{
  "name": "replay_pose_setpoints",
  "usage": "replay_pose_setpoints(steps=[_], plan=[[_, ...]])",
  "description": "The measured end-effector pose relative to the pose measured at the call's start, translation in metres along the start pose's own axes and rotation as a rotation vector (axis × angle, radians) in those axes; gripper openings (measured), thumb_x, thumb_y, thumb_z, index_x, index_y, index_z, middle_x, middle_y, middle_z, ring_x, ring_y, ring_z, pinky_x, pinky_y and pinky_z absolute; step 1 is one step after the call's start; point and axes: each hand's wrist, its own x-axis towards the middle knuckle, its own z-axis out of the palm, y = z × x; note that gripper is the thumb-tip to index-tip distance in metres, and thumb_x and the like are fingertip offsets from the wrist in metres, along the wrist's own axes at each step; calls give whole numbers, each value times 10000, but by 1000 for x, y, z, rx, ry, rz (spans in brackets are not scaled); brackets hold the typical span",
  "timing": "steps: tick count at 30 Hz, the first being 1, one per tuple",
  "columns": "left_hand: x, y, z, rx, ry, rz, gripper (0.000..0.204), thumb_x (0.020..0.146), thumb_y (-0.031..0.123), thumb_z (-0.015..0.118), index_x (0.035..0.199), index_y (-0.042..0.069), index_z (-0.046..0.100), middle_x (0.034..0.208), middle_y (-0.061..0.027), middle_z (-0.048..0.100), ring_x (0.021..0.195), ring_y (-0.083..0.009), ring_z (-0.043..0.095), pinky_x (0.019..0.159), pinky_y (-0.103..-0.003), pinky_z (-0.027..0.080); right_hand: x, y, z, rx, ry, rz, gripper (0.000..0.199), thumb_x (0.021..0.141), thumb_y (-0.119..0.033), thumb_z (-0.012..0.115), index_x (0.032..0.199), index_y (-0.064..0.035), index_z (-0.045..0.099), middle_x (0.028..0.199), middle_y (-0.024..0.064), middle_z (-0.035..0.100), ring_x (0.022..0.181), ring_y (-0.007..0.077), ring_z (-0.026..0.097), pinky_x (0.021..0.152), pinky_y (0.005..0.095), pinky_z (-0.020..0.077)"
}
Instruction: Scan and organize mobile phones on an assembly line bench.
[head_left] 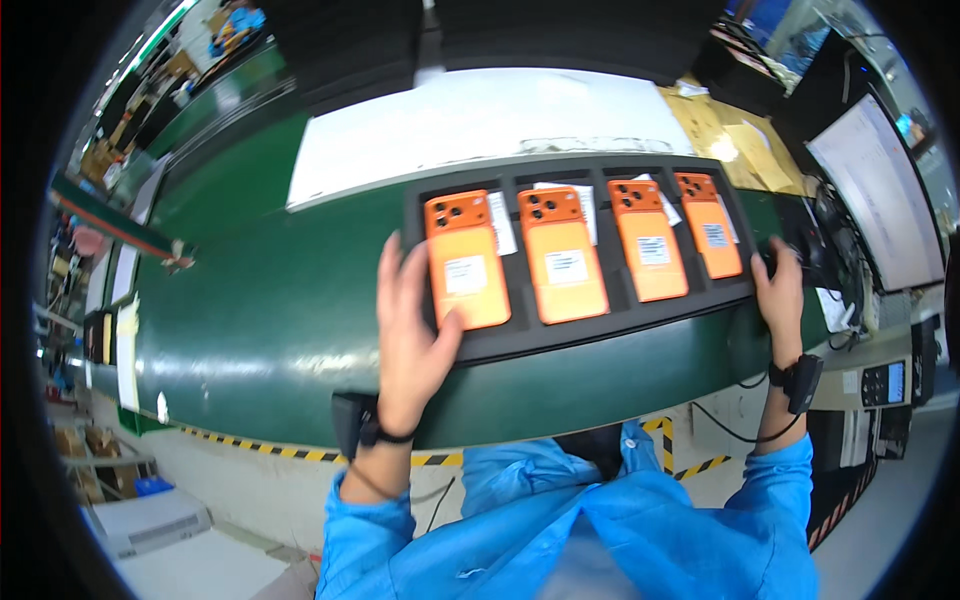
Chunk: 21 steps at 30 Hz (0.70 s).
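A black foam tray [520,342] lies on the green bench before me. Side by side in its recesses sit several orange phones, backs up, each with a white label: the leftmost phone [467,295], another phone [566,295], a third phone [655,275] and the rightmost phone [712,235]. White paper slips [502,224] are tucked beside them. My left hand [408,325] grips the tray's left end, fingers along the outer side and thumb over the near corner by the leftmost phone. At the right end, my right hand [780,295] holds the edge, its fingertips partly hidden.
Behind the tray lies a large white board [480,125]. Yellow-brown paper [745,150] covers the far right of the green bench [270,310]. A monitor [880,190] and dark cables stand at right, above a grey device [870,385] with a small display. Black straps with cables circle both wrists.
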Motion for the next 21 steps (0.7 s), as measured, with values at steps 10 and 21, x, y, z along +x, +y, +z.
replay_pose_setpoints(steps=[10, 21], plan=[[-31, 13, -2, -634, 197, -397, 740, 699, -124, 401, 1433, -66, 324, 1448, -174, 399, 1352, -253, 393, 1132, -340, 268, 3, -17, -2, 266, -209, 311, 274, 808, -235, 660, 916, 17, 670, 717, 133, 651, 669, 229, 649, 637, 325, 484], [142, -58, 2, -574, 193, -187, 597, 716, -112, 452, 1307, -67, 521, 1334, -152, 547, 1288, -215, 464, 1096, -309, 314, 155, -16, 86, 516, -256, 174, 319, 854, -287, 627, 912, 13, 720, 752, 130, 697, 719, 203, 671, 665, 334, 498]])
